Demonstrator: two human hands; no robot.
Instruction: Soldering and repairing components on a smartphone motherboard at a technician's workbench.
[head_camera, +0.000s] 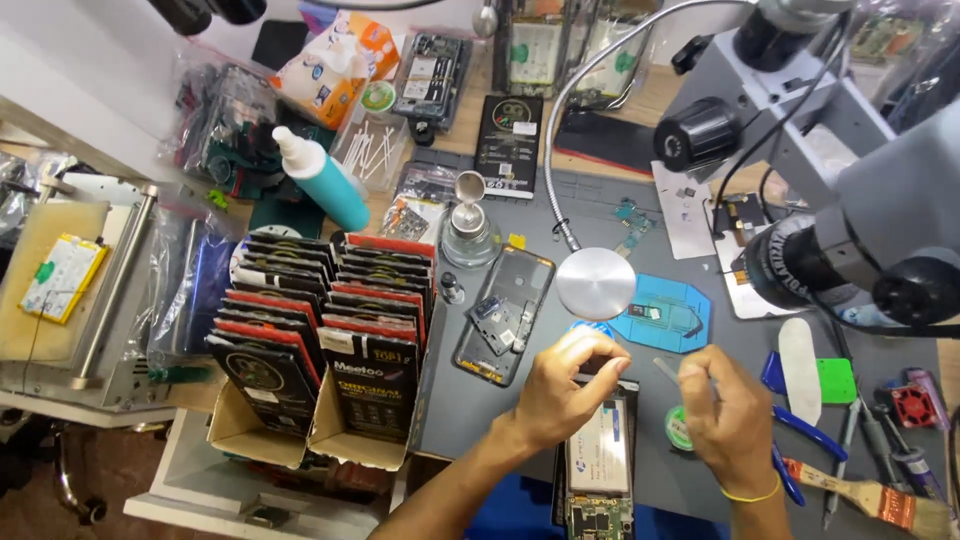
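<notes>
Both hands (560, 385) pinching strip (668, 368), cardboard box (240, 430) holding packets (320, 310)

Both hands above opened phone (598, 470)

Both forearms are reaching up from the near edge of the bench. The left hand (560, 390) is curling, thumb and fingertips pinching together. The right hand (725, 420) is showing its back, fingers bending toward the left, wrist wearing a yellow band.
</notes>
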